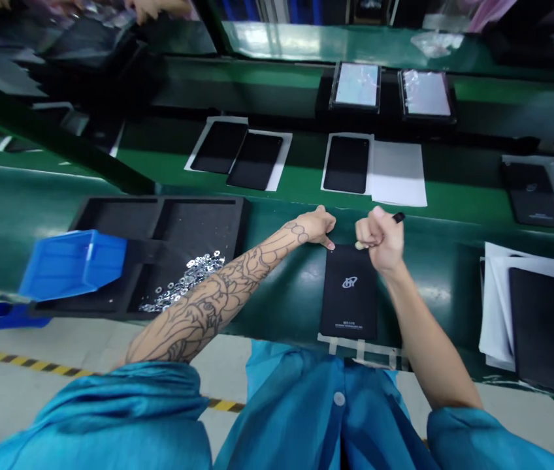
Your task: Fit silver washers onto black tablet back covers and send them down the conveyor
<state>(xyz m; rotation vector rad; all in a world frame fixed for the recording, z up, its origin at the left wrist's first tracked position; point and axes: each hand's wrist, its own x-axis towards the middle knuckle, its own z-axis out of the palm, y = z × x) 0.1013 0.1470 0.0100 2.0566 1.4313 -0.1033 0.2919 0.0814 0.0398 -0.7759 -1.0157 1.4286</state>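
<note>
left hand [320,227]: fingers curled, thumb on the 11 o'clock corner of the black tablet [349,303]; cannot tell if pinching. right hand [383,240], 1 o'clock: fist closed around a dark-ended tool [398,217]. grey floor [81,336], striped tape [32,363]: 7 o'clock. tablet lies flat on the green bench [279,287], near its front edge. black tray [244,225] with washers [193,277]: 9 o'clock. beyond, 12 o'clock: green ledge [306,166] with dark tablets [346,164] on white sheets [398,173].

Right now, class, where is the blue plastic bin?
In the head view, the blue plastic bin is at left, on the black divided tray, left of small silver metal pieces.
</note>
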